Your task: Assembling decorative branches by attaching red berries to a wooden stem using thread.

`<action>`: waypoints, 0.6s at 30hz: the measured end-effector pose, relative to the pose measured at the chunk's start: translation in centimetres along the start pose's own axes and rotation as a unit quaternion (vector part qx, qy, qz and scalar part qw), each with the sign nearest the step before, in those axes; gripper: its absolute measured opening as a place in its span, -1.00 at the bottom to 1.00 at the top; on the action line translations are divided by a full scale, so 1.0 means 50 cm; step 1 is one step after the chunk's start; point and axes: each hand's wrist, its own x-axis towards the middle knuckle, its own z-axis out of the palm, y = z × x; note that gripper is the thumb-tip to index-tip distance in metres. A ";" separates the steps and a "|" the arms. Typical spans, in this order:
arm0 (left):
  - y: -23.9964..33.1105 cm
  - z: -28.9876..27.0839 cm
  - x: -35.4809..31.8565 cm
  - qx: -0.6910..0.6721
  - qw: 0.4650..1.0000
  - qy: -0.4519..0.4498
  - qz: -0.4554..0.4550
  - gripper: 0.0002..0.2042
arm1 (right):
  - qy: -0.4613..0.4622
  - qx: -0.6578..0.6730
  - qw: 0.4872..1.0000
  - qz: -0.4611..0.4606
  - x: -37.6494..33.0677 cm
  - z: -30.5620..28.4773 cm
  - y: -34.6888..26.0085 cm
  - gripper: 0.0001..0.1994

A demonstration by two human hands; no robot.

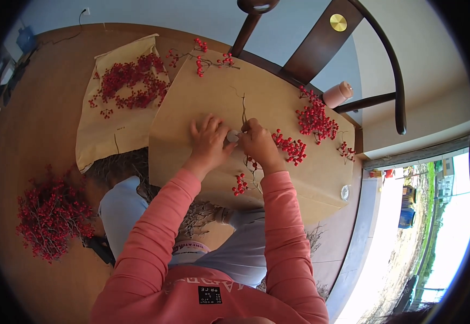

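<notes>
At the middle of the brown-topped table (191, 92), my left hand (210, 141) has its outer fingers spread near the surface. Its thumb and forefinger meet a small round pale roll (233, 136). Beside it, my right hand (258, 144) is closed around a thin brown branch (244, 108), whose bare end sticks out beyond the fingers. Red berries (240, 185) hang from twigs on the near side of that hand. Just right of it lies a berry cluster (290, 147); whether this belongs to the held branch, I cannot tell.
More berry sprigs lie at the table's far edge (208, 62) and right side (317, 119), near a pink spool (337, 94). A clear glass object (345, 193) stands at the right corner. Left are a berry-covered cloth (97, 108) and a large berry bunch (54, 216). A dark chair (321, 43) stands behind.
</notes>
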 end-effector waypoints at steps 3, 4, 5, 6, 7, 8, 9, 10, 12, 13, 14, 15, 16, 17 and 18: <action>0.001 0.001 -0.002 0.006 1.000 0.022 0.007 -0.57 | -0.048 0.335 0.937 0.092 -0.026 -0.033 0.007 -0.89; 0.001 0.002 -0.003 0.007 1.000 0.029 0.010 -0.57 | -0.061 0.440 0.888 0.119 -0.038 -0.042 0.008 -0.91; 0.002 0.002 -0.002 0.007 0.999 0.028 0.016 -0.57 | -0.055 0.440 0.888 0.120 -0.049 -0.049 0.006 -0.91; 0.002 0.002 -0.003 0.004 0.999 0.035 0.017 -0.57 | -0.040 0.493 0.859 0.127 -0.063 -0.054 0.003 -0.91; 0.002 0.002 -0.003 0.001 0.999 0.042 0.019 -0.56 | -0.025 0.545 0.827 0.133 -0.077 -0.058 0.001 -0.92; 0.002 0.002 -0.004 -0.001 0.999 0.048 0.021 -0.55 | -0.010 0.595 0.792 0.138 -0.091 -0.062 0.000 -0.92; 0.003 0.002 -0.004 -0.004 0.998 0.054 0.023 -0.55 | 0.005 0.642 0.753 0.142 -0.104 -0.065 0.003 -0.92; 0.005 -0.001 -0.004 -0.004 0.998 0.052 0.030 -0.55 | 0.012 0.644 0.752 0.142 -0.117 -0.070 0.011 -0.92; 0.008 -0.012 -0.005 0.025 0.996 0.075 0.040 -0.55 | 0.053 0.669 0.728 0.141 -0.145 -0.083 0.034 -0.93; 0.013 -0.018 -0.003 0.040 0.994 0.086 0.045 -0.55 | 0.074 0.681 0.714 0.141 -0.157 -0.090 0.048 -0.93; 0.021 -0.021 0.002 0.055 0.992 0.098 0.049 -0.55 | 0.094 0.693 0.701 0.140 -0.164 -0.096 0.061 -0.93; 0.031 -0.026 0.009 0.056 0.992 0.095 0.056 -0.55 | 0.100 0.695 0.698 0.141 -0.170 -0.103 0.072 -0.93; 0.043 -0.034 0.018 0.017 0.994 0.076 0.081 -0.55 | 0.114 0.703 0.690 0.130 -0.175 -0.111 0.081 -0.93; 0.054 -0.040 0.028 -0.023 0.993 0.056 0.105 -0.55 | 0.129 0.710 0.682 0.120 -0.180 -0.120 0.090 -0.94; 0.064 -0.044 0.037 -0.062 0.989 0.035 0.128 -0.55 | 0.144 0.716 0.674 0.110 -0.185 -0.129 0.097 -0.94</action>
